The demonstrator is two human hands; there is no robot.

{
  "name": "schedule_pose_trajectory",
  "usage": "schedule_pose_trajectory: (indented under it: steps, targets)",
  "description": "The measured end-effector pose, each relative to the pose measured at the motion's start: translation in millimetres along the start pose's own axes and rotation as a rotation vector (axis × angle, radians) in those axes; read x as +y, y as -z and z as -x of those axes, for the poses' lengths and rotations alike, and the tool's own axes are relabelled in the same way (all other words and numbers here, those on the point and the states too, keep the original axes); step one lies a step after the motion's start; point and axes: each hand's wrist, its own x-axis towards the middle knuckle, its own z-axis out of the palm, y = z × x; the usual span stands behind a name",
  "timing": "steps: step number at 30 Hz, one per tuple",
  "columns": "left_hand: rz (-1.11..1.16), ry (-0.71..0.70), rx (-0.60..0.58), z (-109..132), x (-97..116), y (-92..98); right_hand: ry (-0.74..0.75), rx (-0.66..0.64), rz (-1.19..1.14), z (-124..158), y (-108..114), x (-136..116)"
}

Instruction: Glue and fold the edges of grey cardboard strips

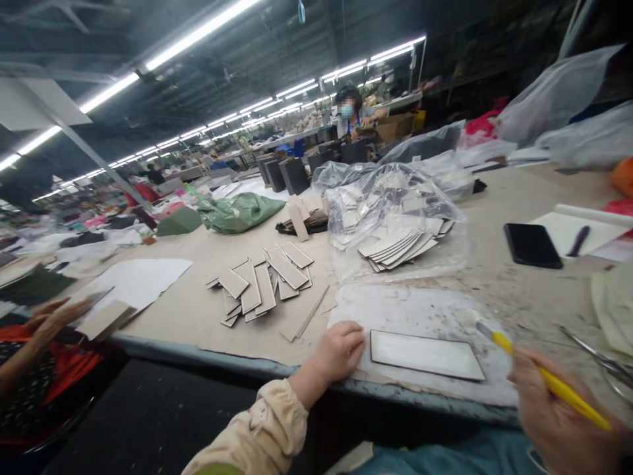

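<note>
A flat rectangular panel (425, 355) with a whitish face and dark edges lies on a stained white sheet (395, 303) near the table's front edge. My left hand (341, 349) rests just left of the panel, its fingers curled under; whether anything is in them is hidden. In my right hand (558, 402) is a brush with a yellow handle (546, 376). Its pale tip points left, over the sheet beyond the panel's right end. A loose pile of similar small panels (264, 280) sits to the left. Thin strips (309, 316) lie between that pile and the sheet.
A clear plastic bag (395, 204) of pale pieces stands behind the sheet. At right are a black phone (533, 245), a purple pen (578, 241) and metal scissors (601, 359). A co-worker's hand (59, 316) is at far left. Another person (351, 115) works beyond dark upright boxes (294, 175).
</note>
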Motion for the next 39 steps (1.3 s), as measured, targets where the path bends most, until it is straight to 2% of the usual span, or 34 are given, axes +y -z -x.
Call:
schedule_pose_trajectory:
  steps: [2, 4, 6, 8, 10, 12, 15, 18, 21, 23, 26, 28, 31, 34, 37, 39]
  targets:
    - [-0.124, 0.157, 0.109, 1, -13, 15.5, 0.066, -0.030, -0.018, 0, 1, -2]
    - [-0.295, 0.335, 0.119, 5, -31, 34.2, 0.121, -0.064, -0.065, -1, 0, -4]
    - [-0.449, 0.513, 0.018, 11, -48, 52.2, 0.149, -0.106, -0.142, -1, -1, -4]
    - [-0.522, 0.634, -0.117, 18, -62, 66.3, 0.194, -0.176, -0.206, -1, -4, -5]
    - [-0.540, 0.684, -0.212, 26, -70, 74.6, 0.272, -0.281, -0.241, 0, -7, -5]
    - [-0.543, 0.690, -0.242, 31, -72, 77.6, 0.363, -0.359, -0.238, 2, -11, -7]
    - [-0.550, 0.691, -0.224, 33, -69, 76.1, 0.436, -0.401, -0.208, 3, -14, -10]
    - [-0.560, 0.690, -0.169, 34, -67, 73.7, 0.427, -0.371, -0.188, 3, -13, -10]
    - [-0.577, 0.649, -0.068, 39, -70, 75.0, 0.398, -0.314, -0.179, 4, -14, -5]
    - [-0.569, 0.600, 0.029, 42, -72, 78.6, 0.378, -0.326, -0.200, 6, -15, 0]
    - [-0.476, 0.427, 0.199, 43, -65, 83.7, 0.307, -0.414, -0.274, 9, -17, 1]
    - [-0.360, 0.269, 0.241, 39, -50, 81.9, 0.216, -0.449, -0.320, 8, -16, -4]
    - [-0.201, 0.051, 0.166, 27, -17, 67.0, 0.116, -0.405, -0.333, 4, -11, -20]
    - [-0.082, -0.120, 0.047, 10, 18, 42.5, 0.132, -0.412, -0.337, -1, -6, -34]
    - [0.023, -0.215, -0.061, -8, 44, 20.3, 0.134, -0.366, -0.288, -3, -4, -39]
    - [0.069, -0.252, -0.108, -20, 50, 11.2, 0.107, -0.295, -0.225, -2, -2, -36]
